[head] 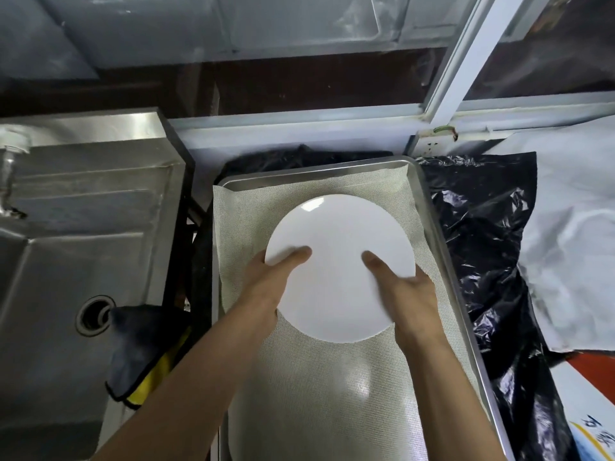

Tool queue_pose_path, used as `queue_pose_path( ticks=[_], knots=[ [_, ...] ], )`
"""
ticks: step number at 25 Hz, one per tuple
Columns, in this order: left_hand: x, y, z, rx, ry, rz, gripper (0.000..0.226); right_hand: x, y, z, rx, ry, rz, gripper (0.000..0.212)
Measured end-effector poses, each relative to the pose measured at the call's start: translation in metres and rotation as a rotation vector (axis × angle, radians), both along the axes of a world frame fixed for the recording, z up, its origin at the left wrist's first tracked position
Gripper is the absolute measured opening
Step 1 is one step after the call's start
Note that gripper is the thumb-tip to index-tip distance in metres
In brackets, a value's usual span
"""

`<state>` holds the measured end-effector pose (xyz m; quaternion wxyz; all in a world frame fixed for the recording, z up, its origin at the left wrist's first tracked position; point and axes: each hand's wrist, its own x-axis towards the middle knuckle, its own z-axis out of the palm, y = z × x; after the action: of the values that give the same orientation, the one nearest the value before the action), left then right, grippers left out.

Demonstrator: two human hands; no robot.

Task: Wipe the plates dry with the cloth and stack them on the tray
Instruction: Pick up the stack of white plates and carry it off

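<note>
White round plate [342, 257], smooth, gripped at its rim by both hands' fingers [296, 256], above mesh-lined steel tray [432, 207]

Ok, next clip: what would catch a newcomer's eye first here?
The white plate at centre, held by the left hand and right hand over the mesh-lined metal tray. Next, the steel sink on the left, with a grey-and-yellow cloth draped over its edge.

Both hands are holding a white plate [339, 261] over the mesh-lined metal tray [432, 207] — the left hand [266, 284] is gripping its left edge, the right hand [407, 294] its right, thumbs lying on top. A dark cloth [139, 347] with yellow trim is draping over the sink [66, 227] edge.
</note>
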<state>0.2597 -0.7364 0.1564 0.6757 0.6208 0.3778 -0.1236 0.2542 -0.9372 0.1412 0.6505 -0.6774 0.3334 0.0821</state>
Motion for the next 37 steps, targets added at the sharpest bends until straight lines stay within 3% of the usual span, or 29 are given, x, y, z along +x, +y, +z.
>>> queue_pose_path(
  ticks=[6,10,15,19,27,31,37],
  knots=[
    [-0.025,0.009,0.021,-0.015,-0.058,-0.046,0.048,-0.021,0.007,0.019,0.053,-0.013,0.037,0.054],
    [-0.048,0.026,0.036,-0.046,-0.096,-0.009,0.046,-0.036,0.022,0.035,0.059,-0.044,0.089,0.041],
    [-0.088,0.062,0.063,-0.090,-0.129,0.100,0.050,-0.049,0.060,0.065,0.071,-0.069,0.210,0.057],
    [-0.132,0.104,0.083,-0.062,-0.137,0.240,0.049,-0.067,0.106,0.086,0.103,-0.100,0.340,0.043],
    [-0.276,0.203,0.121,0.073,-0.076,0.558,0.044,-0.156,0.230,0.121,0.164,-0.174,0.666,0.044],
    [-0.366,0.243,0.134,0.119,-0.147,0.716,0.038,-0.220,0.292,0.132,0.223,-0.173,0.843,0.038],
    [-0.536,0.298,0.140,0.130,-0.116,0.994,0.063,-0.351,0.392,0.134,0.213,-0.132,1.109,0.046]
  ],
)
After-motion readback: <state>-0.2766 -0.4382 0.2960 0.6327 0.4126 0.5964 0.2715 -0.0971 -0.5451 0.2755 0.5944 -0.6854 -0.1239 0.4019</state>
